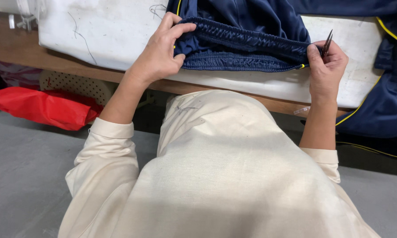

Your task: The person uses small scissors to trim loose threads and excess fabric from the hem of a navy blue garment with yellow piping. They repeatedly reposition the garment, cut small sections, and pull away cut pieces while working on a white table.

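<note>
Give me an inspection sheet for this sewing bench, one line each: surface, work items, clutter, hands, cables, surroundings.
Surface: white padded table top, scuffed, on a wooden edge.
Work items: navy garment with elastic waistband stretched between both hands; small dark snips.
Clutter: loose threads on the top.
Hands: left hand in a grip on the waistband's left end; right hand on its right end, with the snips.
Cables: nothing seen.
Surroundings: red bag on grey floor.
</note>
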The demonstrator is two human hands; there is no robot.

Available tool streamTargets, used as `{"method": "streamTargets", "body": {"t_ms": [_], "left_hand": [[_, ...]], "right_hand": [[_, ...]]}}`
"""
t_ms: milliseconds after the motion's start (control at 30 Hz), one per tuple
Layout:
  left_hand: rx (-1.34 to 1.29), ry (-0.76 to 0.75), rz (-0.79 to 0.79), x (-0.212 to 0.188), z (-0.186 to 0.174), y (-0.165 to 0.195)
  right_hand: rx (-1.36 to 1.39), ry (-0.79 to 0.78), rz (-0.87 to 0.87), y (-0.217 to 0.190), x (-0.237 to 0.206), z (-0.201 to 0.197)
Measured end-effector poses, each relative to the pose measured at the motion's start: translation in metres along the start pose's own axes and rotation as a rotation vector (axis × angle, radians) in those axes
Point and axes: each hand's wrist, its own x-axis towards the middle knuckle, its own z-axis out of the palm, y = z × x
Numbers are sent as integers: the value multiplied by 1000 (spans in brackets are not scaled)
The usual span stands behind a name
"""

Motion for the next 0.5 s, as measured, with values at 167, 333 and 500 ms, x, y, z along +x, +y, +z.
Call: {"method": "streamTargets", "body": {"t_ms": [167, 333, 500], "left_hand": [[324, 142, 255, -5, -1, 6], [136, 66, 205, -11, -8, -3], [-86, -38, 17, -13, -11, -18]], "right_hand": [[-4, 11, -3, -2, 2, 1], [4, 20, -5, -4, 4, 4], [15, -40, -79, -10, 2, 9]]}}
